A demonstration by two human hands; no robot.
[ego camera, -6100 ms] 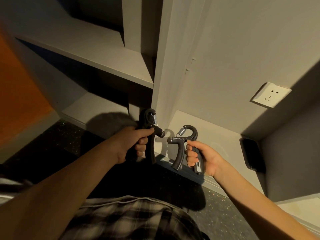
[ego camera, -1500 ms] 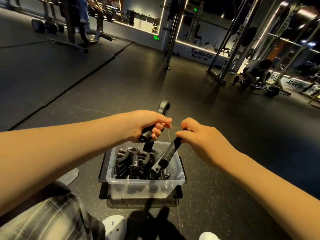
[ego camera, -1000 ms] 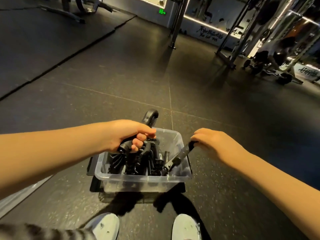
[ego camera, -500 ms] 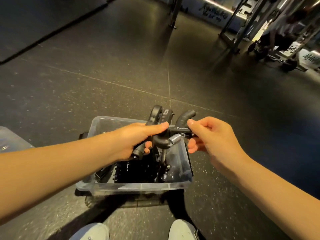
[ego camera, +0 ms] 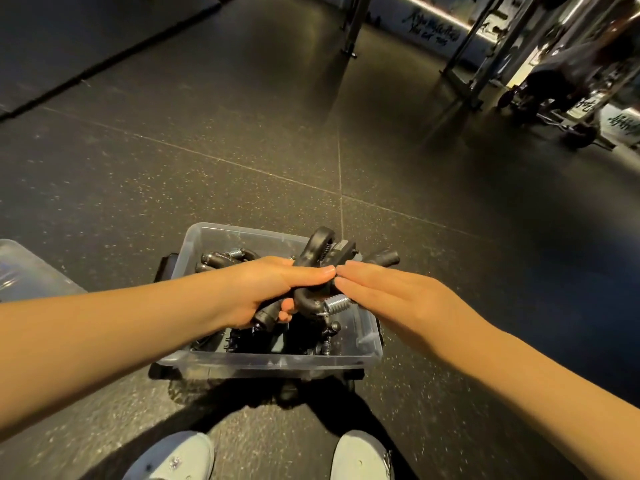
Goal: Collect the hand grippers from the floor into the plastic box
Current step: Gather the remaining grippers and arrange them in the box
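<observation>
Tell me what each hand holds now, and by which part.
The left hand grips a black spring-loaded hand gripper by one handle. The right hand lays straight fingers on a second black gripper; whether it holds it is unclear.
</observation>
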